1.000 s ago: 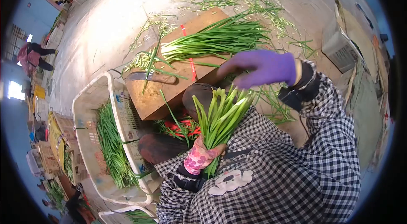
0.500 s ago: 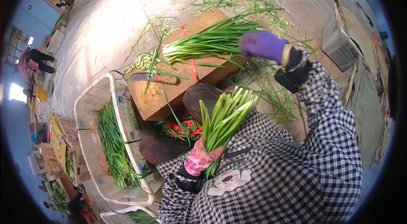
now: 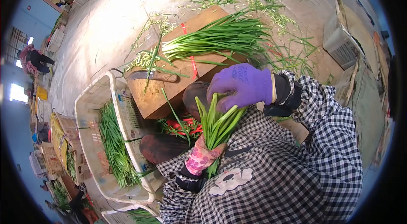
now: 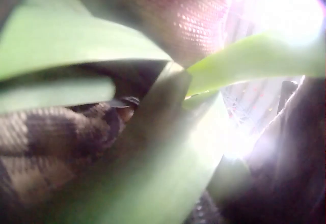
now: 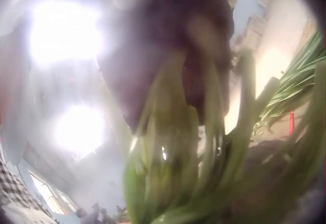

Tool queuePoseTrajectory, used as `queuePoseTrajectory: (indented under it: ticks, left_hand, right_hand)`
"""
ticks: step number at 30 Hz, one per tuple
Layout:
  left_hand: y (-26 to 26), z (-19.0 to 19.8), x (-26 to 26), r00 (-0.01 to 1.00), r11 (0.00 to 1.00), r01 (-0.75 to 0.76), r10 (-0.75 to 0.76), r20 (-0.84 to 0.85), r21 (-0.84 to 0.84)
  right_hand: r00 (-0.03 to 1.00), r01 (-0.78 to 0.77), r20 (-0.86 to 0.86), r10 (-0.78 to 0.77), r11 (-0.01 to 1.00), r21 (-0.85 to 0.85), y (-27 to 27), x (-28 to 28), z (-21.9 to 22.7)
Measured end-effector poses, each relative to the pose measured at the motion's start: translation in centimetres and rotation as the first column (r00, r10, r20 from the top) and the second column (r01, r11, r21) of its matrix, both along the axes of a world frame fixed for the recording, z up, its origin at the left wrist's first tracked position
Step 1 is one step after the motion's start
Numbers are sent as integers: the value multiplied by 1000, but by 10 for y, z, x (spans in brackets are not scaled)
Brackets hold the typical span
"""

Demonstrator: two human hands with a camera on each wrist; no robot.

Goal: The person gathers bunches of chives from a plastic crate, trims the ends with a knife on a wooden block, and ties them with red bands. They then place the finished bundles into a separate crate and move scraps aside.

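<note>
My left hand (image 3: pixel 202 156), in a pink patterned glove, grips a bunch of green stalks (image 3: pixel 215 128) upright in front of the checkered smock. Over the top ends of that bunch is my right hand (image 3: pixel 242 86) in a purple glove, its fingers curled around stalk tips at the upper edge. The right wrist view shows the dark glove (image 5: pixel 168 46) against the blurred stalks (image 5: pixel 168 158). Broad leaves (image 4: pixel 153 168) fill much of the left wrist view. A larger bundle of long green stalks (image 3: pixel 216 40) lies on the wooden block (image 3: pixel 159 99), across a red strip (image 3: pixel 193 68).
A knife (image 3: pixel 154 76) lies on the block among cut bits. Left of it stands a white crate (image 3: pixel 117 109) holding green stalks. Red strips (image 3: pixel 180 128) lie between crate and legs. Scraps litter the floor beyond; a grey crate (image 3: pixel 339 46) stands at right. Another person (image 3: pixel 33 59) bends at far left.
My right hand went from above the held bunch out to the right near the block, then came back down onto the bunch's top ends. My left hand has stayed nearly still, gripping it.
</note>
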State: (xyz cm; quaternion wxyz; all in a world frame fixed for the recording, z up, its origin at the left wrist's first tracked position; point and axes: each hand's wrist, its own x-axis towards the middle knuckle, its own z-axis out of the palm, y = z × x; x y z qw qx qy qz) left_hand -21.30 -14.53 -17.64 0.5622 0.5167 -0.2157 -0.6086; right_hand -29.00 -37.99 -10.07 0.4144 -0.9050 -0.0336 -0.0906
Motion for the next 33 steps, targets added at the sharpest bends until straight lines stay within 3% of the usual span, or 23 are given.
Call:
queuePoseTrajectory:
  ticks: [3, 5, 6, 8, 9, 11, 12, 13, 16, 18, 19, 20, 21, 22, 23, 24, 25, 26, 27, 28, 30, 32, 33]
  left_hand:
    - [-1, -1, 0, 978, 998, 40, -28, 207, -52]
    - [0, -7, -1, 987, 997, 24, -11, 160, -78]
    - [1, -10, -2, 994, 995, 3, 8, 111, -103]
    - [0, -8, 2, 999, 997, 38, -36, 31, -74]
    - [-1, -6, 5, 996, 996, 73, -76, -52, -49]
    - [1, 9, 10, 982, 981, 189, -189, 3, 41]
    - [3, 16, 12, 952, 946, 294, -303, 47, 134]
    - [7, 20, 15, 961, 963, 260, -251, -119, 65]
    - [16, 41, 27, 962, 962, 272, -272, 23, -27]
    - [31, 14, 35, 956, 962, 273, -270, 113, -9]
    - [34, 13, 36, 977, 983, 157, -168, -129, -93]
    - [36, 11, 37, 926, 989, 25, -79, -370, -148]
    - [35, 5, 41, 934, 975, 32, -108, -340, -221]
    - [31, 8, 41, 935, 974, 25, -103, -340, -225]
    - [25, 13, 38, 974, 984, -3, -37, -225, -177]
    - [18, 15, 35, 994, 991, -34, 21, -104, -127]
    - [11, 13, 31, 991, 996, -54, 45, -127, -73]
    - [7, 14, 29, 991, 997, -39, 30, -127, -69]
    - [3, 17, 28, 990, 1000, -22, 20, -139, -12]
    - [-1, 19, 27, 989, 999, -6, 12, -148, 42]
    - [2, 16, 29, 967, 1000, 30, -27, -254, 8]
    - [1, 28, 22, 999, 999, 39, -39, -14, 30]
    - [4, 23, 18, 996, 1000, -21, 21, -87, 1]
  right_hand:
    - [990, 62, 134, -44, 989, -132, 5, 3, -6]
    - [973, 166, 213, -89, 912, -375, 10, 3, -5]
    - [973, 166, 213, -89, 913, -374, 10, 4, -3]
    - [991, 134, 81, -108, 823, -552, 9, 4, 1]
    - [991, 135, 81, -109, 823, -552, 3, 5, 1]
    - [933, 317, 220, -283, 938, -138, -17, 3, 2]
    - [843, 476, 323, -430, 876, -77, -33, -1, -1]
    - [718, 615, 411, -561, 789, 3, -50, -9, -4]
    - [548, 836, 438, -713, 476, -272, -99, -54, -7]
    - [337, 937, 132, -932, 319, -140, -133, -95, -25]
    - [228, 922, 60, -972, 195, -336, -148, -120, -26]
    - [213, 719, -21, -977, 172, -673, -172, -153, -43]
    - [159, 418, -242, -957, 287, -862, -195, -184, -73]
    - [146, 87, -463, -874, 477, -874, -184, -200, -84]
    - [49, 56, -698, -714, 700, -712, -153, -180, -52]
    - [218, 222, -711, -669, 743, -631, -135, -168, -57]
    - [502, 395, -657, -563, 825, -405, -105, -147, -44]
    - [624, 473, -657, -424, 873, -114, -64, -107, -3]
    - [845, 378, -486, -224, 892, 246, -52, -92, -17]
    - [953, 203, -295, -74, 878, 433, -39, -71, -25]
    - [981, 48, -167, 95, 721, 691, -3, -36, -12]
    - [975, 67, -188, 119, 648, 759, 22, -11, -15]
    - [964, 91, -216, 155, 571, 816, 29, -4, -17]
